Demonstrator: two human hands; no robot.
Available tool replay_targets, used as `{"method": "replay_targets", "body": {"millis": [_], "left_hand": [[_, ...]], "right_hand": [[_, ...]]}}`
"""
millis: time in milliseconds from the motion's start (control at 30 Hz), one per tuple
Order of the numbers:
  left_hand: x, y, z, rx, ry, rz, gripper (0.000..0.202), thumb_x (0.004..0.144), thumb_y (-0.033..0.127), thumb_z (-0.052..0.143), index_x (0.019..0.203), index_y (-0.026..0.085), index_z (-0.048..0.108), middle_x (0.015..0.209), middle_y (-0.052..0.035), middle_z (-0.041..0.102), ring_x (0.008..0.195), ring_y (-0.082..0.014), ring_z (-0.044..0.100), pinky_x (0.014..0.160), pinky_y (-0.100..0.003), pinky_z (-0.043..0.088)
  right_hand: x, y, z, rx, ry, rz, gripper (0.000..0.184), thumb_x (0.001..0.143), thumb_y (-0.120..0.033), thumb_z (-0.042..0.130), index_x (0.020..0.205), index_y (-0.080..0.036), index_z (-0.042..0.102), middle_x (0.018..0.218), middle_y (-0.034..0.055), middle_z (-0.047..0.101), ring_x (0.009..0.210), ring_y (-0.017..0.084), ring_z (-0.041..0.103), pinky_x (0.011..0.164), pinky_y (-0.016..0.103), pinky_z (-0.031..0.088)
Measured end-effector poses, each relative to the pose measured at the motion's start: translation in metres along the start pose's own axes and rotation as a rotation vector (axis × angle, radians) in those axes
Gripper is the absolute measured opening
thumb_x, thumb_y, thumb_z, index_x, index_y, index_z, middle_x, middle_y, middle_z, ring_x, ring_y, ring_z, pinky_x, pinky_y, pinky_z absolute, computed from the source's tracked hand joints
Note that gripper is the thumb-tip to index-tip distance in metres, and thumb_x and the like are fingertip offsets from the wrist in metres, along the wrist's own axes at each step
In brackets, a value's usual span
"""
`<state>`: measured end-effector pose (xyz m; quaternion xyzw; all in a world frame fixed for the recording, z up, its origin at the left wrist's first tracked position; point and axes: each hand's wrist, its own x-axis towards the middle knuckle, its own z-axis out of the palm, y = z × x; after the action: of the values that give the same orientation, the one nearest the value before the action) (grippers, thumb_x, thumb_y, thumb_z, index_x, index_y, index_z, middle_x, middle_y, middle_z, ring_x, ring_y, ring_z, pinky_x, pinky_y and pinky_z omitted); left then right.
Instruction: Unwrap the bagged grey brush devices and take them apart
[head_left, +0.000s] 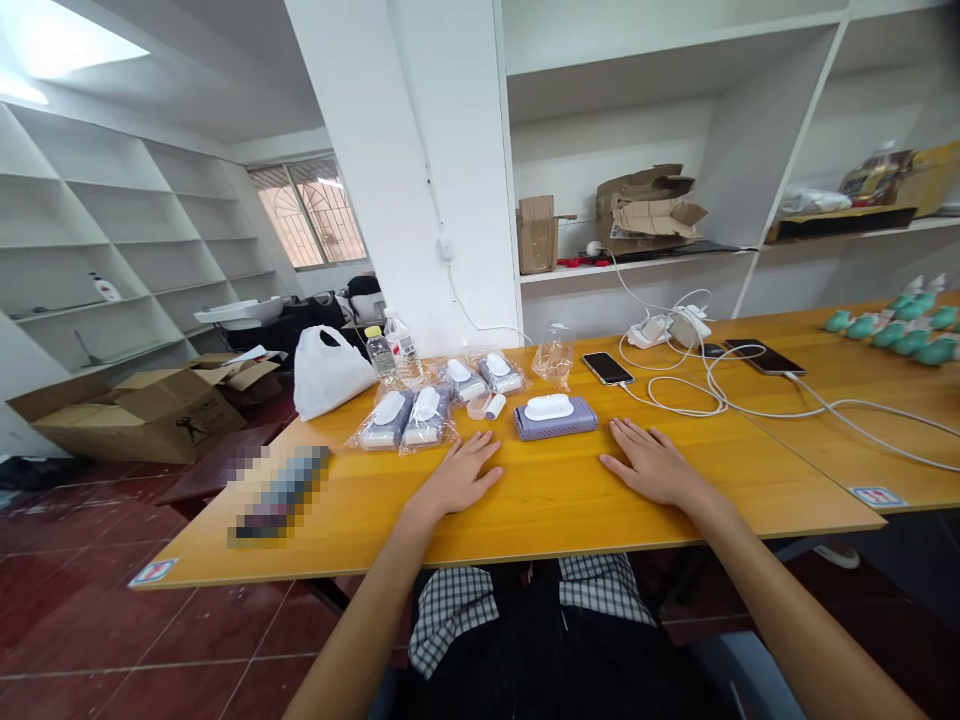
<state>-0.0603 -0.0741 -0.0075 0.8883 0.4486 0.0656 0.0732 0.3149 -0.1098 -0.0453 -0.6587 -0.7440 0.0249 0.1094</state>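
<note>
My left hand [460,473] lies flat, palm down, on the yellow wooden table [540,505], fingers stretched out and holding nothing. My right hand [651,462] rests the same way a little to the right, also open and holding nothing. Between and just beyond them sits a purple box with a white ribbed top [555,415]. A small white cylinder [495,405] lies just left of it. Further left, several similar purple items sealed in clear plastic bags [405,420] lie in a loose group.
A white plastic bag [326,372] and two water bottles [394,352] stand at the back left. Two phones [607,367] with white charging cables [697,385] lie at the right, teal objects [911,328] far right. Cardboard boxes [142,410] sit on the floor left; shelves behind.
</note>
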Motion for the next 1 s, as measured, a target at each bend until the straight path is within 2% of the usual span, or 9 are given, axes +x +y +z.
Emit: {"method": "replay_targets", "body": {"millis": [100,233,333,433,533,600,767,900,1000], "left_hand": [[-0.005,-0.001,0.002,0.015,0.042,0.005,0.059,0.111,0.050,0.040,0.162,0.022,0.048,0.174,-0.0131,0.036,0.164,-0.0307,0.032,0.134,-0.058,0.024],[-0.004,0.005,0.008,0.030,0.199,0.072,0.058,0.106,0.038,0.051,0.162,0.020,0.046,0.168,-0.0158,0.047,0.157,-0.0309,0.044,0.130,-0.055,0.034],[0.011,0.008,0.011,-0.055,0.266,0.161,0.069,0.102,0.038,0.060,0.165,0.021,0.038,0.170,-0.0166,0.043,0.157,-0.0320,0.043,0.130,-0.054,0.037],[0.039,0.007,0.014,-0.205,0.318,0.145,0.072,0.100,0.042,0.066,0.164,0.022,0.040,0.168,-0.0169,0.047,0.154,-0.0350,0.048,0.128,-0.056,0.040],[0.068,0.004,0.018,-0.389,0.369,0.073,0.063,0.096,0.034,0.070,0.154,0.021,0.051,0.145,-0.0174,0.068,0.126,-0.0332,0.071,0.114,-0.056,0.054],[0.079,0.002,0.020,-0.519,0.374,0.052,0.059,0.092,0.030,0.075,0.148,0.020,0.057,0.132,-0.0158,0.075,0.111,-0.0295,0.076,0.104,-0.051,0.061],[0.077,-0.006,0.025,-0.766,0.395,0.043,0.045,0.086,0.028,0.083,0.127,0.018,0.070,0.111,-0.0106,0.080,0.086,-0.0212,0.077,0.085,-0.040,0.066],[0.071,-0.010,0.023,-0.883,0.391,-0.045,0.034,0.077,0.033,0.093,0.100,0.016,0.074,0.094,-0.0078,0.080,0.082,-0.0206,0.078,0.083,-0.038,0.066],[0.067,-0.009,0.020,-0.925,0.354,-0.053,0.036,0.072,0.037,0.096,0.090,0.017,0.073,0.087,-0.0056,0.079,0.080,-0.0201,0.077,0.082,-0.037,0.066]], "right_hand": [[0.001,-0.004,0.001,0.048,0.019,0.011,0.080,0.104,-0.060,0.035,0.169,-0.015,0.035,0.174,0.0160,0.038,0.163,0.035,0.032,0.132,0.060,0.024],[0.009,-0.011,-0.004,0.100,0.010,0.053,0.089,0.101,-0.058,0.043,0.174,-0.013,0.018,0.171,0.0223,0.041,0.160,0.042,0.036,0.128,0.066,0.028],[0.027,-0.014,-0.011,0.125,-0.031,0.082,0.098,0.097,-0.059,0.053,0.175,-0.017,0.011,0.166,0.0242,0.047,0.156,0.046,0.041,0.121,0.072,0.032],[0.053,-0.016,-0.018,0.175,-0.056,0.033,0.097,0.093,-0.056,0.062,0.174,-0.026,0.017,0.172,0.0179,0.042,0.157,0.045,0.039,0.122,0.071,0.031],[0.076,-0.018,-0.020,0.231,-0.049,-0.018,0.099,0.087,-0.052,0.071,0.172,-0.028,0.025,0.173,0.0151,0.042,0.156,0.044,0.041,0.124,0.066,0.030],[0.083,-0.020,-0.017,0.260,-0.018,-0.026,0.096,0.086,-0.050,0.074,0.169,-0.026,0.033,0.169,0.0149,0.047,0.155,0.044,0.043,0.125,0.065,0.028],[0.076,-0.025,-0.005,0.307,0.080,-0.037,0.089,0.083,-0.055,0.078,0.160,-0.024,0.046,0.158,0.0154,0.060,0.146,0.041,0.054,0.123,0.060,0.032],[0.062,-0.032,-0.003,0.329,0.113,-0.054,0.088,0.083,-0.056,0.079,0.157,-0.019,0.048,0.155,0.0190,0.062,0.143,0.041,0.057,0.120,0.055,0.039],[0.048,-0.037,-0.001,0.328,0.101,-0.049,0.087,0.087,-0.052,0.075,0.160,-0.017,0.043,0.158,0.0205,0.058,0.144,0.040,0.056,0.120,0.053,0.041]]}}
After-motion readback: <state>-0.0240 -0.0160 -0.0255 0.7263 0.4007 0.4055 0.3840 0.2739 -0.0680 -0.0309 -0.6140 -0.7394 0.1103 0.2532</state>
